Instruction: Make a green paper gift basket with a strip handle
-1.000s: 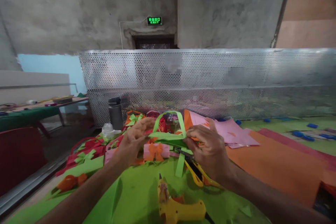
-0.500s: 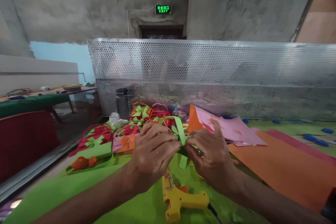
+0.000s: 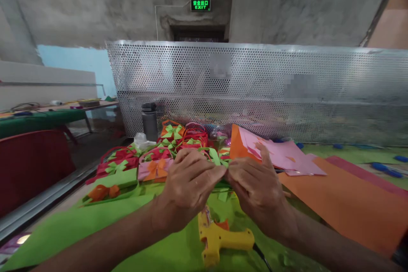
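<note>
Hands have closed in since a second ago: left hand [image 3: 188, 182] and right hand [image 3: 259, 189] now meet just behind the yellow glue gun [image 3: 219, 238], fingers [image 3: 208, 173] of both pinched on the green paper strip [image 3: 215, 157], its loop squashed down and mostly hidden, probably being pressed flat.

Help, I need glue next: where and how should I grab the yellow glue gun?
Probably by its handle, the arm pointing right with the cord at its end. The glue gun lies flat on the green sheet, barrel pointing away, so the right hand, now pinching green paper, could come down from above.
</note>
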`<state>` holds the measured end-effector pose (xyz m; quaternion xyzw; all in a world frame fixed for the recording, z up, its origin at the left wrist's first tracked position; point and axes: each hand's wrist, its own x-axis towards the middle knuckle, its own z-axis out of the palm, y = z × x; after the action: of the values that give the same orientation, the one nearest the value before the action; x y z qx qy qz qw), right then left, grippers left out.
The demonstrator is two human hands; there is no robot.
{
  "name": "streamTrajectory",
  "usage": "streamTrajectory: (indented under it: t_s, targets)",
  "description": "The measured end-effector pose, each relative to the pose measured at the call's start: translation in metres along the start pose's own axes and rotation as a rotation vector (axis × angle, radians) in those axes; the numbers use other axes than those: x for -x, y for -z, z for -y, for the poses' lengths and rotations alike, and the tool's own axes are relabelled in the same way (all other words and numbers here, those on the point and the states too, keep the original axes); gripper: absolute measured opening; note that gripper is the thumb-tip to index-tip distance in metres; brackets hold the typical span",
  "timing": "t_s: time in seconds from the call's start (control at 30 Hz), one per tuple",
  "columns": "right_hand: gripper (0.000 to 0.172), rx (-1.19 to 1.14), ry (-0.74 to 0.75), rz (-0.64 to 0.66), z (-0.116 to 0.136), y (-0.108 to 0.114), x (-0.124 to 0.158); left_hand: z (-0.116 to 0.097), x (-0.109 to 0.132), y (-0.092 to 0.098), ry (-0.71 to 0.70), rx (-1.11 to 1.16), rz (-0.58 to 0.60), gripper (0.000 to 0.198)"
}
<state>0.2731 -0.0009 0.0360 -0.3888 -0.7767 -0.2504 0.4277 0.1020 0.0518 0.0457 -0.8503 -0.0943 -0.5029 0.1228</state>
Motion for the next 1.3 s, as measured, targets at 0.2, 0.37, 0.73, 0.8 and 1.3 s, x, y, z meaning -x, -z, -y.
streamTrajectory:
  t_s: [0.2, 0.37, 0.73, 0.8, 1.3]
  targets:
    - [0.014, 0.018, -0.005, 0.051, 0.003, -0.001, 0.001, -0.004, 0.001, 0.001, 0.011, -0.068, 0.05, 0.01]
    - [0.014, -0.002, -0.04, 0.108, 0.007, -0.002, 0.001, -0.005, 0.0, -0.003, -0.007, -0.053, 0.07, 0.007]
    - [0.02, -0.1, -0.14, 0.168, 0.0, -0.003, -0.005, -0.001, -0.002, -0.001, 0.043, -0.076, 0.15, 0.012]
    - [0.017, -0.168, -0.203, 0.151, -0.006, -0.005, -0.007, 0.0, -0.006, 0.004, 0.065, -0.037, 0.15, 0.018]
    - [0.007, -0.658, -0.768, -0.057, -0.041, -0.029, -0.011, 0.01, 0.028, 0.016, 0.978, 0.701, -0.211, 0.019]
